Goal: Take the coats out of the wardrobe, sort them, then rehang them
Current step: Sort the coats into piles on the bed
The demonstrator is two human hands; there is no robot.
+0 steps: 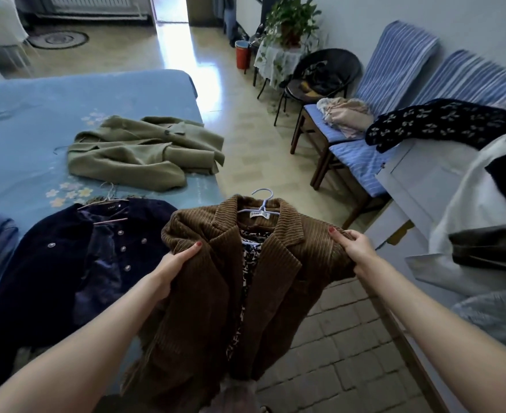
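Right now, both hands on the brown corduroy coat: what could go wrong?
1. The left hand and right hand grip only the shoulders of the brown corduroy coat; the white hanger inside could slip out.
2. Its hem hangs low beside the bed and may drag.
3. Laid down carelessly, it could cover the navy coat.

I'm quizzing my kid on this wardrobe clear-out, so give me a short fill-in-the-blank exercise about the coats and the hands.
1. Both hands, left hand and right hand, grip the ____ corduroy coat by its shoulders.
2. That coat hangs on a ____ hanger.
3. The green coat lies on the ____.
4. The navy coat lies to the corduroy coat's ____.

Missing words: brown; white; bed; left
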